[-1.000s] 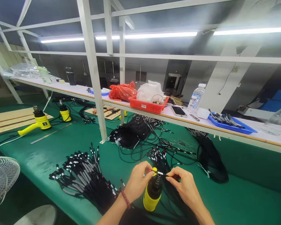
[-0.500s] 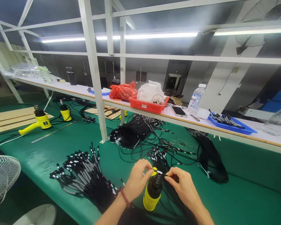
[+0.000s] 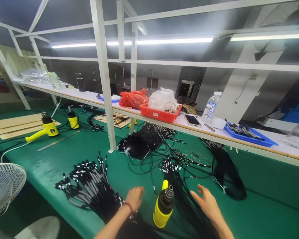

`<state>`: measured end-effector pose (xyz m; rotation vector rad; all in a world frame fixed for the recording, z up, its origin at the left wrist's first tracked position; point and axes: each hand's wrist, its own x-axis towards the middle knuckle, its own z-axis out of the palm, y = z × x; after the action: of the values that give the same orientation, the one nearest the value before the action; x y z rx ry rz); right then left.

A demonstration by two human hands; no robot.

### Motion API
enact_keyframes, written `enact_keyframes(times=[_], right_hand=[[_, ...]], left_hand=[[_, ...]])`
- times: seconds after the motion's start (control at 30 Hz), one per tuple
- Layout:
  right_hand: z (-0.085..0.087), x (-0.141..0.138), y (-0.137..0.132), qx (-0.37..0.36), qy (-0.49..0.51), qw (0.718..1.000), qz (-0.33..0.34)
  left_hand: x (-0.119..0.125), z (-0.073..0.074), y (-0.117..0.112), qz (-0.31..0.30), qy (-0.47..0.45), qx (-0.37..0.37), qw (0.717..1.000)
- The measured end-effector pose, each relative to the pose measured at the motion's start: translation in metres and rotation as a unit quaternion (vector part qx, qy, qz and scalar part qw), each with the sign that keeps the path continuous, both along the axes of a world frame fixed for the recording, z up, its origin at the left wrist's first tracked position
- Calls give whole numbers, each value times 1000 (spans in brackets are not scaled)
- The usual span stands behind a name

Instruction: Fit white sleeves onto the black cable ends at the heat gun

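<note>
Heat gun (image 3: 163, 207) stands between left hand (image 3: 134, 198) and right hand (image 3: 207, 203), both unclenched and empty.

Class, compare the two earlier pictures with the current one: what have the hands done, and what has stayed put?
Earlier both hands held a thin cable across the heat gun nozzle; now nothing lies across it. The left hand, blurred, has dropped left toward the cable pile. The right hand has drawn away to the right, fingers spread and empty. The heat gun still stands upright in the same spot.
</note>
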<state>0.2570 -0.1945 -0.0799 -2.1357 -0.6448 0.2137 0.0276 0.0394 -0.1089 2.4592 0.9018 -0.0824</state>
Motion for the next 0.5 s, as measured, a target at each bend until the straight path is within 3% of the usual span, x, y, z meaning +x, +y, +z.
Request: enact_keyframes(times=[0.1,0.2,0.33,0.5], right_hand=[[-23,-6,-12,-11,38,998,39],[-35,-12,-20,-29,78,992,94],[-39,-12,-25,-46,106,985,130],[-31,-13,-25,-36,100,986,126]], left_hand=[[-17,-38,-5,-18,84,-8,996],[-26,-56,-10,-46,115,-2,992],[-27,-59,-6,-82,129,4,988],[-28,-54,-2,-125,128,20,984]])
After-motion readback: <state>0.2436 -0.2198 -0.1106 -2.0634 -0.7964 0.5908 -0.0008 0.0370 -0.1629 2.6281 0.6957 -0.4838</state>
